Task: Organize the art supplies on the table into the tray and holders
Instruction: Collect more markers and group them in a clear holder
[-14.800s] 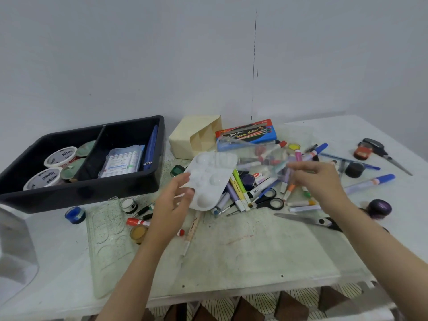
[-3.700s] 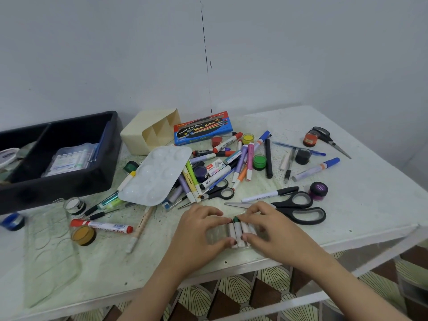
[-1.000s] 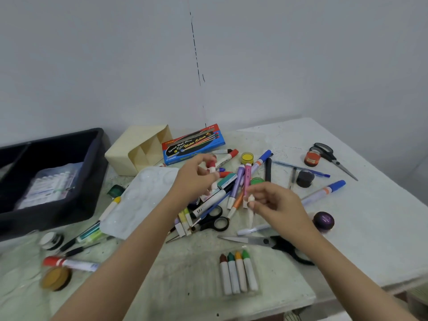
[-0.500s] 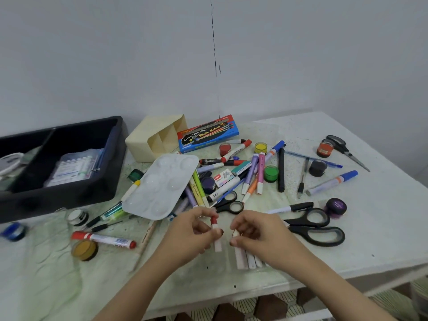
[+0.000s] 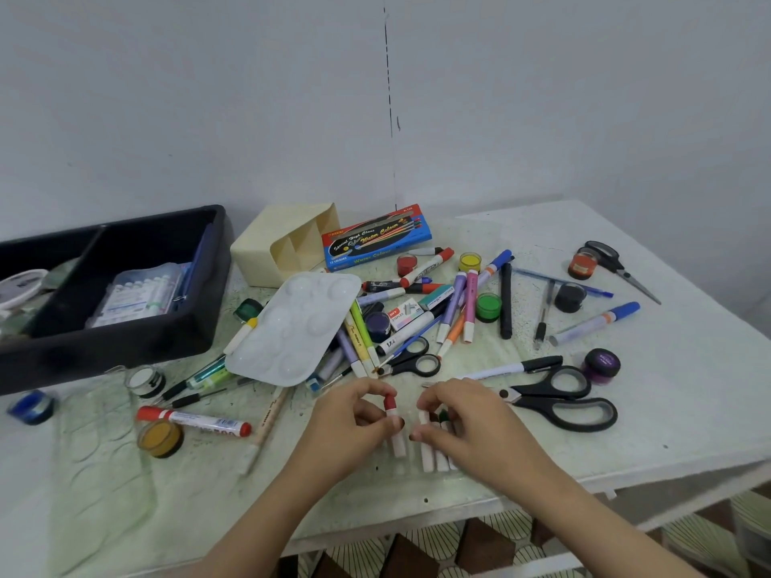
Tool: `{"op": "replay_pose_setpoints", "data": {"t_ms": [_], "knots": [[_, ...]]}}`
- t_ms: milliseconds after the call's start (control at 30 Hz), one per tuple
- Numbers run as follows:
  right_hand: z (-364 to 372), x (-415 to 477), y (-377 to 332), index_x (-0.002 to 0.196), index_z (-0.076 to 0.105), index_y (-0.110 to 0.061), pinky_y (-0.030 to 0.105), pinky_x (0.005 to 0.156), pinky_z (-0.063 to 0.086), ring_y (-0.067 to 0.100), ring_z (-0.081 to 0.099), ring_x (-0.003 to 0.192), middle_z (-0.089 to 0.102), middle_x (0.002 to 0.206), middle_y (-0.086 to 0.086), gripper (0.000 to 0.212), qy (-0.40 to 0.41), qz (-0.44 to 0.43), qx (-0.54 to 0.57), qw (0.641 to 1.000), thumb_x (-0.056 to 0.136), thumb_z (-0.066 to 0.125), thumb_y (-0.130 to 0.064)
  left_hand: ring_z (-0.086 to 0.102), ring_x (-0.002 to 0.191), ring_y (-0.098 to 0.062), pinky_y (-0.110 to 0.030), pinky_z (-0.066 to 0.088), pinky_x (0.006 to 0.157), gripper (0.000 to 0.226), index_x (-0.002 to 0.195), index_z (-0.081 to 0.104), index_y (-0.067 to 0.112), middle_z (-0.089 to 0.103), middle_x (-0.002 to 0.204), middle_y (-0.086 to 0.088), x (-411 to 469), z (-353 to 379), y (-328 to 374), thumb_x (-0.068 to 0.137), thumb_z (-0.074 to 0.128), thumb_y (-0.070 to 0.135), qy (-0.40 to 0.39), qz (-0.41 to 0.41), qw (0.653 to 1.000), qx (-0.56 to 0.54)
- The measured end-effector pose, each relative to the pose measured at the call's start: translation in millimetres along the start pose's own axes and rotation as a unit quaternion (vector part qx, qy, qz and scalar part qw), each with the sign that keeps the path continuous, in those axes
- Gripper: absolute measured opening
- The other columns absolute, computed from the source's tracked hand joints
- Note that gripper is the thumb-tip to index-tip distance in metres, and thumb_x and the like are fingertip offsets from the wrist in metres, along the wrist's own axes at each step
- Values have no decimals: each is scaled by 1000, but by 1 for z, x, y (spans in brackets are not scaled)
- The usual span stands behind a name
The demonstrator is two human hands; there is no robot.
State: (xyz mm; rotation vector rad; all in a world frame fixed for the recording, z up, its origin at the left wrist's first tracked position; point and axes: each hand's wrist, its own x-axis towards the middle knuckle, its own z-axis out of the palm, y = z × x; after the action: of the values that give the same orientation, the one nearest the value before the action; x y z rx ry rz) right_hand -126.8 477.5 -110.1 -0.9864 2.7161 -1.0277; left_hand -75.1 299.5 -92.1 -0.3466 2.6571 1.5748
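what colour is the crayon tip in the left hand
Red. The crayon shows best in head view.

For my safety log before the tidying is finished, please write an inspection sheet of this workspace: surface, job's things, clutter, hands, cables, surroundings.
Surface: white table, stained green, crowded.
Job's things: black tray at left holds a marker pack; cream holder lies on its side; crayon row near the front edge.
Clutter: palette, large scissors, markers and paint pots scattered.
Grippers: left hand pinches a red-tipped crayon; right hand curls over the crayon row.
Cables: nothing seen.
Surroundings: plain wall behind.
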Motion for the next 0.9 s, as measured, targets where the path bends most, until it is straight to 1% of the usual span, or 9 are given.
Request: {"op": "replay_pose_setpoints", "data": {"t_ms": [100,167,233,300,467,533,633,767,900], "knots": [[0,0,4,109,60,-31,12,79,35,-5,43,94,53,100,-22,34,-29,-31,-23,999,80,65,-49,57,51,2,-10,41,52,22,96,64,27,70,64,3,0,1,-1,79,74,16,7,-2,1000,-2],[-2,-1,6,116,58,-34,17,86,37,-3,43,102,53,107,-20,42,-47,-39,-23,998,79,65,-52,57,52,2,-10,41,52,22,96,64,27,71,65,2,0,1,-2,79,74,16,8,-4,1000,-3],[-4,-2,9,123,56,-35,18,93,36,-2,42,111,52,113,-18,50,-63,-46,-22,997,78,63,-54,58,53,1,-10,41,52,22,96,64,26,71,65,2,0,1,-2,79,74,16,8,-5,1000,-6],[-4,-3,9,125,56,-34,18,96,35,-1,41,115,51,115,-17,51,-68,-49,-22,996,78,63,-54,59,54,1,-11,42,53,22,95,65,26,71,65,2,0,1,-2,79,74,16,7,-5,1000,-4],[-4,-3,10,121,57,-31,18,94,36,0,42,112,49,114,-18,50,-69,-47,-35,996,78,65,-54,58,53,2,-10,41,52,21,95,65,27,71,66,3,1,2,-3,79,74,18,10,-8,1000,-1],[-4,-3,10,119,58,-31,20,93,38,0,42,108,48,111,-19,51,-72,-48,-35,996,76,61,-59,59,54,2,-10,43,53,21,95,65,27,71,66,3,1,2,-3,78,74,18,12,-10,1000,-4],[-3,-4,11,115,60,-32,21,91,38,-1,42,103,45,107,-21,56,-76,-52,-42,995,72,50,-67,62,58,1,-10,44,56,22,95,65,28,71,66,5,1,3,-4,78,74,17,15,-13,1000,-6],[-3,-3,10,114,60,-32,23,89,39,2,42,102,43,105,-21,56,-81,-58,-59,993,73,46,-68,63,59,-1,-11,46,57,23,95,65,29,72,67,4,1,4,-6,78,75,18,21,-12,1000,-4],[-3,-5,9,116,60,-32,20,89,37,1,41,103,42,106,-22,58,-79,-57,-64,993,73,44,-68,62,60,-1,-12,47,58,24,94,65,33,71,68,3,1,4,-7,78,74,17,14,-1,1000,-7]]}}
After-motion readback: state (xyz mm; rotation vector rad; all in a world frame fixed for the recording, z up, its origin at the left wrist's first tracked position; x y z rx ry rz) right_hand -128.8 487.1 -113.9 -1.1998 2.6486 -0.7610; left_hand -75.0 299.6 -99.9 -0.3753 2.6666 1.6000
